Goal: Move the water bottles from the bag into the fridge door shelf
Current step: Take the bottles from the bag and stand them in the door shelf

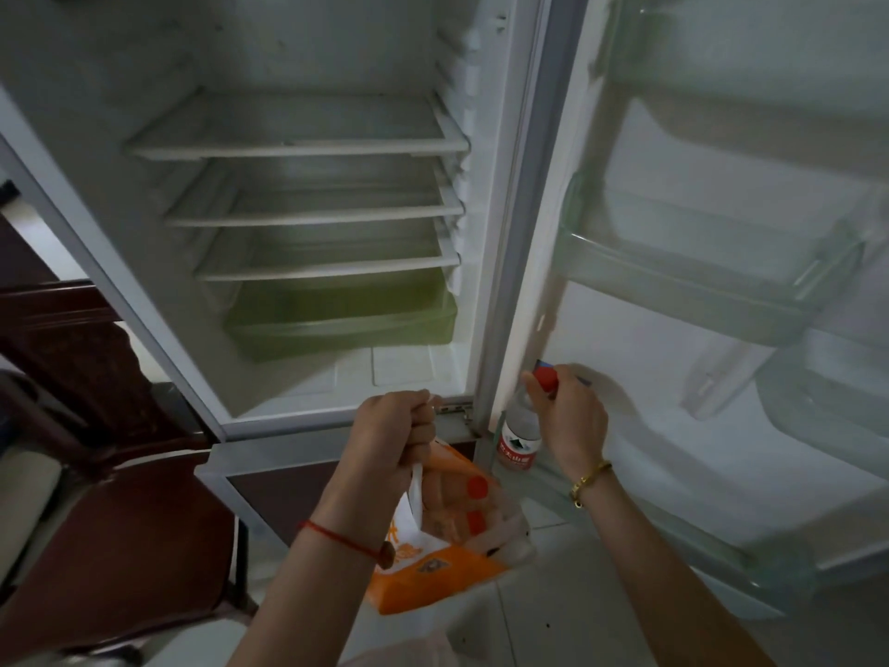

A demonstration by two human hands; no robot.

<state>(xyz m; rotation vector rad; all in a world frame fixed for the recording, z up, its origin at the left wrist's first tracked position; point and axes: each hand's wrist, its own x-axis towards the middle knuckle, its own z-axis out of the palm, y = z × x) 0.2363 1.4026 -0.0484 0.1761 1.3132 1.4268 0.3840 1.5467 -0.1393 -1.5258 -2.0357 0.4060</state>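
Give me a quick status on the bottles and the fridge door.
Left hand grips bag handles, bottles inside. Right hand holds bottle by its cap, at inner end of bottom door shelf. Nothing in the way.

Dim, soft indoor light, dark vignetted corners, wide-angle bending at edges, slight overall blur.

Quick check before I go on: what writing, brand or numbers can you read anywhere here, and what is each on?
Water bottle red label: white characters, too blurred to read.
Orange bag: orange print and a small dark logo, too blurred to read.
Fridge and door shelves: no writing visible.
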